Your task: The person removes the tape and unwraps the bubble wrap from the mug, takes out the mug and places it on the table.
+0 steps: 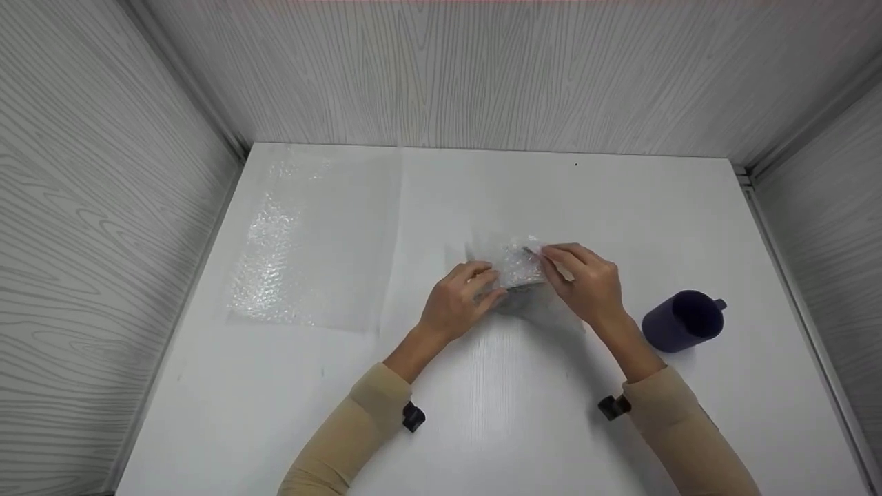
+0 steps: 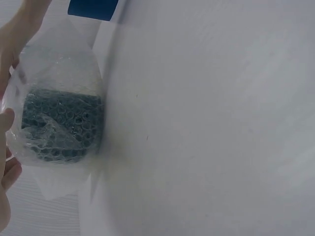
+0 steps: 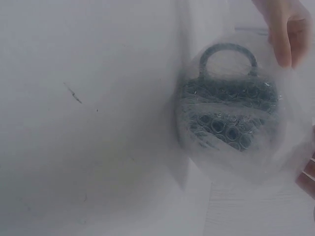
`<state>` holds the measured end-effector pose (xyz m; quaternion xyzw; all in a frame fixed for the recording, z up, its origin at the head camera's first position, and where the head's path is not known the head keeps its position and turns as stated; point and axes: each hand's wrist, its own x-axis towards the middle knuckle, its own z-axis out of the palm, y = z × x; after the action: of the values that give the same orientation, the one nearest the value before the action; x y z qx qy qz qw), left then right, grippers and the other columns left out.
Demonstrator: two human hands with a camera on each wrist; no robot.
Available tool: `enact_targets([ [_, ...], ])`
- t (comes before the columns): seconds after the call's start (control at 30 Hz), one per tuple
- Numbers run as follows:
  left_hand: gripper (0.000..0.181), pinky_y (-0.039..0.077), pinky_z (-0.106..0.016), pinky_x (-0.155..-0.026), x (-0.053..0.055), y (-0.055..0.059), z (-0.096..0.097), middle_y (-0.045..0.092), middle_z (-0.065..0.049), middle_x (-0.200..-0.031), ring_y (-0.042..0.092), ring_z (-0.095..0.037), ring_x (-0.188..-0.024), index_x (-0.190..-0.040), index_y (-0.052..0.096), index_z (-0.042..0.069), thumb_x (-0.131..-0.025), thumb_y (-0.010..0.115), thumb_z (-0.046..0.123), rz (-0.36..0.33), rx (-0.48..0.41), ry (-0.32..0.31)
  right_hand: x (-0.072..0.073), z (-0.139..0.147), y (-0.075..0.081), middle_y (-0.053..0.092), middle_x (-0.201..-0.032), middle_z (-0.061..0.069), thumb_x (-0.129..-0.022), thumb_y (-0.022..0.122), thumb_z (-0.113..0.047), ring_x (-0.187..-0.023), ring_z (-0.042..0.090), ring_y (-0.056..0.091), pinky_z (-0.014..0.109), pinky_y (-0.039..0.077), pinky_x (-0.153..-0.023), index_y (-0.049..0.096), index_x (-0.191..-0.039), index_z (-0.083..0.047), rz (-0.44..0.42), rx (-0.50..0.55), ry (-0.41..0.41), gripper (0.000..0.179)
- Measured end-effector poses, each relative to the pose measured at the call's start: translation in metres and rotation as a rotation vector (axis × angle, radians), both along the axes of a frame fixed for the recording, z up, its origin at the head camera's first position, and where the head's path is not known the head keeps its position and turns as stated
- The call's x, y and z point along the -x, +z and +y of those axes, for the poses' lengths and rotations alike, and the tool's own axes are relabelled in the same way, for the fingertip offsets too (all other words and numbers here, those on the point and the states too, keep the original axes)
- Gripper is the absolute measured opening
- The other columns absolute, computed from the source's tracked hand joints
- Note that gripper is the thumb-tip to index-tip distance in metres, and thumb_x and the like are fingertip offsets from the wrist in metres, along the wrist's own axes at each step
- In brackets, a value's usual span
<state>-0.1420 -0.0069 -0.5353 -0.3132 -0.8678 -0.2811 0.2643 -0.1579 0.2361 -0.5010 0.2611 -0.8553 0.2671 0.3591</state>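
A dark mug [image 3: 229,123] stands wrapped in bubble wrap [image 1: 518,267]; its arched handle [image 3: 229,47] shows through the film in the right wrist view. My left hand [image 1: 457,300] holds the wrap at the bundle's left side, fingertips and thumb bent against it. From the other side, my right hand [image 1: 584,279] pinches the gathered wrap at the top between thumb and fingers. Loose film puckers around the mug, and a flap hangs beside it in the left wrist view.
A second mug, dark blue [image 1: 681,321], stands upright to the right of my right forearm. One flat sheet of bubble wrap [image 1: 313,241] lies at the table's left. Grey wood-grain panels [image 1: 441,76] enclose the white table [image 1: 482,427] at the back and both sides.
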Motion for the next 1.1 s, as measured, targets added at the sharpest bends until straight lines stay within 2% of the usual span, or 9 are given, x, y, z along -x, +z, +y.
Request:
enact_targets([
  [0.23, 0.027, 0.063, -0.025, -0.085, 0.000, 0.001, 0.000, 0.075, -0.008, -0.115, 0.075, -0.019, -0.101, -0.112, 0.080, 0.009, -0.095, 0.079, 0.031, 0.023, 0.028, 0.007, -0.002, 0.007, -0.002, 0.081, -0.095, 0.013, -0.088, 0.083, -0.001, -0.078, 0.029, 0.079, 0.041, 0.063, -0.065, 0.081, -0.101, -0.002, -0.027, 0.093, -0.024, 0.013],
  [0.4, 0.027, 0.062, -0.024, -0.088, 0.000, 0.004, 0.000, 0.076, -0.005, -0.113, 0.075, -0.018, -0.102, -0.110, 0.080, 0.010, -0.096, 0.078, 0.033, 0.055, 0.075, 0.025, -0.003, 0.012, -0.005, 0.080, -0.094, 0.013, -0.087, 0.082, 0.003, -0.071, 0.026, 0.075, 0.032, 0.059, -0.061, 0.082, -0.101, -0.002, -0.028, 0.144, -0.042, 0.015],
  [0.5, 0.027, 0.062, -0.024, -0.089, 0.000, 0.004, 0.000, 0.076, -0.004, -0.112, 0.075, -0.017, -0.101, -0.109, 0.079, 0.011, -0.096, 0.078, 0.035, 0.068, 0.095, 0.037, -0.003, 0.014, -0.006, 0.080, -0.093, 0.013, -0.086, 0.082, 0.003, -0.070, 0.026, 0.075, 0.028, 0.057, -0.061, 0.082, -0.101, -0.002, -0.023, 0.150, -0.050, 0.015],
  [0.7, 0.028, 0.062, -0.026, -0.091, 0.000, 0.005, -0.001, 0.076, -0.004, -0.112, 0.075, -0.018, -0.103, -0.109, 0.079, 0.012, -0.096, 0.079, 0.036, 0.059, 0.096, 0.043, -0.006, 0.021, -0.008, 0.081, -0.094, 0.013, -0.088, 0.082, 0.000, -0.073, 0.028, 0.076, 0.030, 0.057, -0.064, 0.082, -0.101, -0.003, -0.015, 0.139, -0.084, 0.014],
  [0.8, 0.027, 0.062, -0.026, -0.091, 0.000, 0.007, -0.001, 0.076, -0.004, -0.112, 0.075, -0.018, -0.103, -0.109, 0.078, 0.012, -0.096, 0.078, 0.036, 0.057, 0.102, 0.041, -0.008, 0.024, -0.008, 0.080, -0.094, 0.014, -0.088, 0.082, 0.000, -0.071, 0.030, 0.075, 0.017, 0.055, -0.068, 0.082, -0.101, -0.002, -0.027, 0.162, -0.103, 0.013],
  [0.93, 0.027, 0.062, -0.025, -0.089, 0.001, 0.007, -0.002, 0.075, -0.004, -0.112, 0.075, -0.018, -0.102, -0.109, 0.078, 0.012, -0.096, 0.078, 0.036, 0.042, 0.108, 0.036, -0.011, 0.028, -0.009, 0.080, -0.093, 0.015, -0.089, 0.080, 0.000, -0.076, 0.033, 0.077, 0.000, 0.050, -0.080, 0.081, -0.101, -0.001, -0.043, 0.228, -0.120, 0.012],
  [1.1, 0.025, 0.062, -0.026, -0.089, 0.001, 0.008, -0.002, 0.075, -0.004, -0.112, 0.075, -0.018, -0.103, -0.108, 0.078, 0.012, -0.096, 0.078, 0.034, 0.027, 0.103, 0.033, -0.014, 0.030, -0.012, 0.080, -0.092, 0.016, -0.089, 0.080, 0.003, -0.080, 0.034, 0.078, 0.000, 0.051, -0.082, 0.081, -0.101, 0.000, -0.058, 0.339, -0.148, 0.013],
])
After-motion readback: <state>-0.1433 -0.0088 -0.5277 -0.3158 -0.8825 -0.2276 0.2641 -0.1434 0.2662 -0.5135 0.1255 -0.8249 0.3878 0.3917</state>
